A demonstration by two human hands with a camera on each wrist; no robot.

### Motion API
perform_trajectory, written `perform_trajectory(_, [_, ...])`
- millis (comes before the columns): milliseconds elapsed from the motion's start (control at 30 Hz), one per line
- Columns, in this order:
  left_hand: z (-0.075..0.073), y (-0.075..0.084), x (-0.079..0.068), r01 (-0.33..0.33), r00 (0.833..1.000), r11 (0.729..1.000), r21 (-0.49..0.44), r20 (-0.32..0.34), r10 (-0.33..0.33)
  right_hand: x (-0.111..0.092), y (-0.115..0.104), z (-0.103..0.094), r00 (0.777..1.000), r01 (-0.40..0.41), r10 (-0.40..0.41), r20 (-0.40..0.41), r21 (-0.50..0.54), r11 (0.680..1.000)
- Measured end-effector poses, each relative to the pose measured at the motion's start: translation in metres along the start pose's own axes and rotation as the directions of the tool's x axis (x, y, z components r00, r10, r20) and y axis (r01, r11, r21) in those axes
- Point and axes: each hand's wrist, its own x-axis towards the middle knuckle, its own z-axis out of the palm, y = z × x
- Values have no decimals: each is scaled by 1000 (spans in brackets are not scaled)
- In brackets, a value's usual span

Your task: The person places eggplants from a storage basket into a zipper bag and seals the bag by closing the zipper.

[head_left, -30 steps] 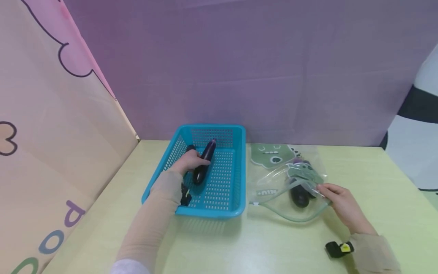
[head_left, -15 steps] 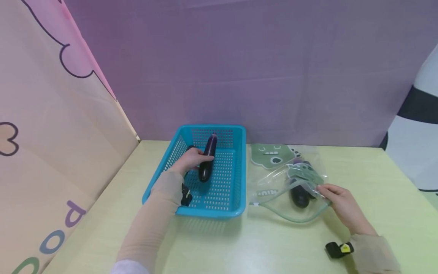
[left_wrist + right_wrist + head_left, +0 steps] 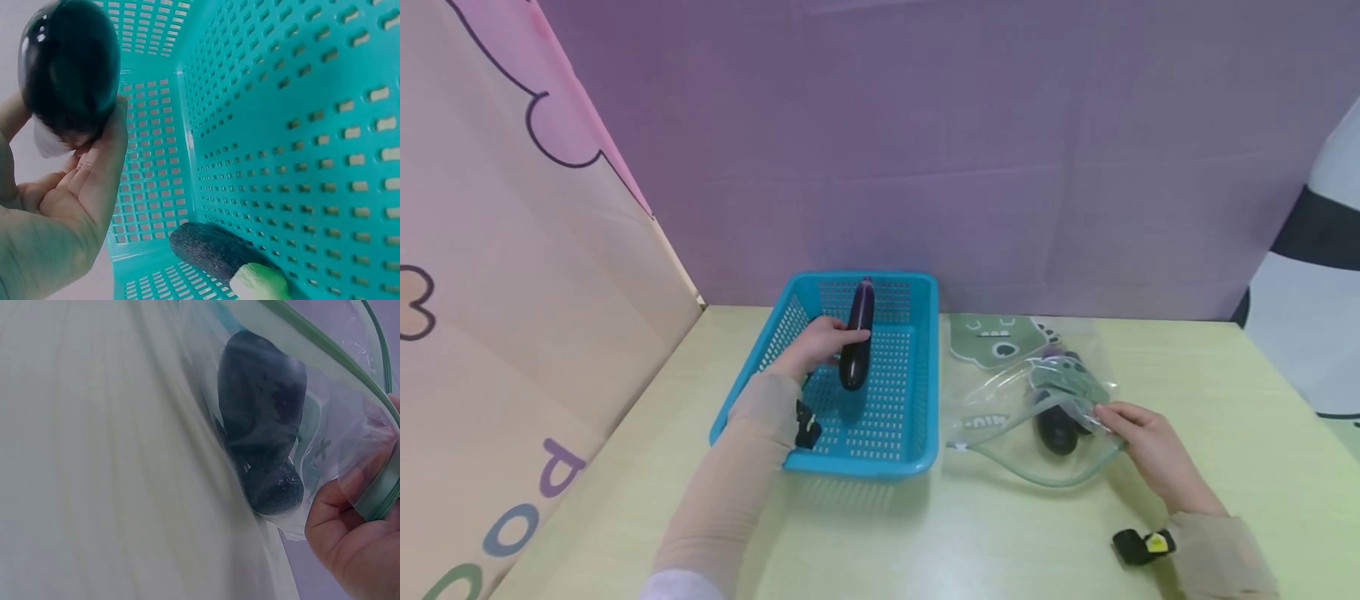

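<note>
My left hand [image 3: 822,343] grips a glossy dark purple eggplant [image 3: 856,367] around its middle, over the blue basket [image 3: 931,375]. In the left wrist view, the eggplant's rounded end [image 3: 72,62] faces the camera. Deeper in the basket lies a dark, bumpy, long vegetable [image 3: 212,250] with a pale green end. My right hand [image 3: 1157,454] pinches the green-edged mouth of a clear zip bag [image 3: 992,387] and holds it apart. Inside the bag rest a dark eggplant [image 3: 262,394] and a bumpy dark piece [image 3: 275,487] next to it.
Basket and bag stand side by side on a pale yellow-green table [image 3: 865,550]. A purple cloth [image 3: 962,167] hangs behind the table, and a printed panel [image 3: 535,317] rises at the left. A black wrist strap piece [image 3: 1142,546] sticks out by the right sleeve.
The eggplant in my left hand has risen from the basket floor, shifted slightly right and away, and turned more upright in the head view. My right hand and the bag stay put.
</note>
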Motion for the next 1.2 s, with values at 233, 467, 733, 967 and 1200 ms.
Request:
perform_trajectory(233, [-2, 6, -2, -2, 1000, 1000, -10, -9, 2, -1, -2, 0, 1000, 3, -3, 3, 8, 1000])
perform_trajectory(467, [-3, 11, -6, -18, 1000, 1000, -2, -15, 17, 0, -1, 0, 1000, 14, -14, 1, -12, 1000])
perform_trajectory(733, [-4, 18, -10, -20, 1000, 1000, -18, -2, 20, 0, 0, -1, 1000, -20, 20, 7, -46, 999])
perform_trajectory(967, [-7, 23, -14, -23, 1000, 999, -45, 16, 24, 0, 1, -1, 1000, -2, 2, 13, 15, 1000])
perform_trajectory(1200, [-11, 27, -16, -35, 999, 998, -48, 14, 36, 0, 0, 0, 1000, 4, -4, 12, 25, 1000])
